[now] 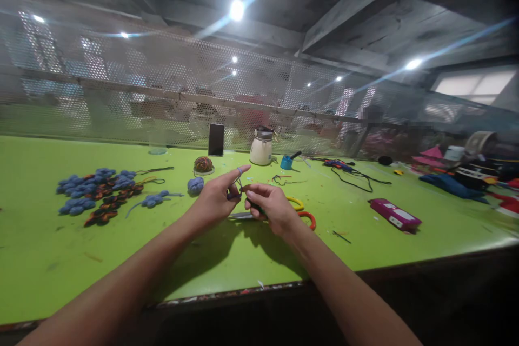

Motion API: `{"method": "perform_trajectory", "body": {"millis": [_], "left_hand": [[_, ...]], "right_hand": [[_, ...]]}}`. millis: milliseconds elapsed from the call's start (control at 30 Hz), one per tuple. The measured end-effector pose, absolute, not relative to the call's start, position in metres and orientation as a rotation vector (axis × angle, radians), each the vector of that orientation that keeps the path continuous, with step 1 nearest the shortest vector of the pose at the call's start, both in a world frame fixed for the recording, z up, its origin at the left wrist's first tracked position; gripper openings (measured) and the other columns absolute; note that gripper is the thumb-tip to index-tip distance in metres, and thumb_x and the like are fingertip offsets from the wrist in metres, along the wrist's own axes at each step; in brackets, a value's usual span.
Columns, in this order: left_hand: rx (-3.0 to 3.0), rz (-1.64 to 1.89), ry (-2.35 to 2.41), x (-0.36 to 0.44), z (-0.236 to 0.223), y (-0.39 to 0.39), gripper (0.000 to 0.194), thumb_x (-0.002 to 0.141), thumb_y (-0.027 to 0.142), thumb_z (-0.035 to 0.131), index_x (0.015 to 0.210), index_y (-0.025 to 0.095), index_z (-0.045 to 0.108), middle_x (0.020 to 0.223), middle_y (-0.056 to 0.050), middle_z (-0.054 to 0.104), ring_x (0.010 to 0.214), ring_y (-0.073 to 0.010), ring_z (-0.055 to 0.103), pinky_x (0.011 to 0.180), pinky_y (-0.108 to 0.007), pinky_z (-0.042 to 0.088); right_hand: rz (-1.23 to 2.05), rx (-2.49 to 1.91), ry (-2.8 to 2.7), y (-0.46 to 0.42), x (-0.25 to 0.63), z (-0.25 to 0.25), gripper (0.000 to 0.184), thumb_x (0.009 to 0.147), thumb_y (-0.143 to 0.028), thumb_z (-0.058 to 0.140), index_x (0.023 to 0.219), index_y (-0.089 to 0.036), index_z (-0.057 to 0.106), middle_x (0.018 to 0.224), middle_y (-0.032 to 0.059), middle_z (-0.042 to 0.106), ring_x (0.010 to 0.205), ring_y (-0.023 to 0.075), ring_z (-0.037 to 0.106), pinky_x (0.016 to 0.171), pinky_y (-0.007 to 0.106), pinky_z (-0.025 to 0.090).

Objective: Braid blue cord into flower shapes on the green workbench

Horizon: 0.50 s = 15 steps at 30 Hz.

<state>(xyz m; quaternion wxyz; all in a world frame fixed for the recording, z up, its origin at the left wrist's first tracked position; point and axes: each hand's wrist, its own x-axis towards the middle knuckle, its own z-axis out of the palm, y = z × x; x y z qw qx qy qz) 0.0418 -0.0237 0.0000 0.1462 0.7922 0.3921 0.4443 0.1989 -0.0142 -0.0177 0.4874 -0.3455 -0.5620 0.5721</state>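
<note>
My left hand (217,194) is raised over the table, with blue yarn (239,177) looped round its extended index finger and the other fingers curled on the strand. Close beside it, my right hand (271,206) grips a crochet hook (254,207) by its dark handle, the tip meeting the yarn. Fingers partly hide the small piece of work between the hands. Under the right hand lie scissors (308,220) with orange and yellow handles, their blades pointing left. A blue yarn ball (195,186) rests left of my left hand. Farther left are blue crocheted flowers (75,186) and dark-orange crocheted pieces (107,208).
Behind the hands stand a multicoloured yarn ball (203,165), a phone (216,139), a clear cup (157,143), a cream jug (261,147) and a blue pot (286,162). To the right are a corded tool (338,164) and a magenta box (395,214). Perforated screen (194,92) borders the green table (162,275).
</note>
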Motion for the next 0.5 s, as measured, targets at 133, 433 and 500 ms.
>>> {"method": "perform_trajectory", "body": {"millis": [133, 433, 500], "left_hand": [[2.211, 1.259, 1.141, 0.039, 0.001, -0.022, 0.069, 0.068, 0.009, 0.055, 0.134, 0.021, 0.041, 0.066, 0.004, 0.058, 0.059, -0.0104, 0.052, 0.062, -0.023, 0.042], [1.884, 1.209, 1.127, 0.036, -0.006, -0.009, 0.083, 0.057, 0.008, 0.06, 0.136, 0.016, 0.036, 0.062, 0.005, 0.054, 0.058, -0.0127, 0.053, 0.057, -0.025, 0.044], [1.978, 1.228, 1.167, 0.038, -0.007, -0.009, 0.078, 0.059, 0.009, 0.059, 0.134, 0.017, 0.04, 0.064, 0.005, 0.054, 0.059, -0.0117, 0.052, 0.059, -0.025, 0.043]], "right_hand": [[0.851, -0.921, -1.691, -0.013, 0.199, -0.02, 0.019, 0.076, -0.028, 0.06, 0.087, -0.016, 0.068, 0.056, -0.0003, 0.06, 0.04, 0.0087, 0.048, 0.042, 0.022, 0.038], [0.24, -0.641, -1.934, -0.014, 0.2, -0.025, 0.028, 0.081, -0.012, 0.051, 0.102, -0.02, 0.069, 0.089, 0.0065, 0.07, 0.076, 0.0155, 0.062, 0.072, 0.028, 0.047], [0.378, -0.663, -1.872, -0.014, 0.199, -0.024, 0.025, 0.079, -0.016, 0.054, 0.097, -0.019, 0.07, 0.08, 0.005, 0.069, 0.068, 0.0138, 0.06, 0.065, 0.026, 0.046]]}}
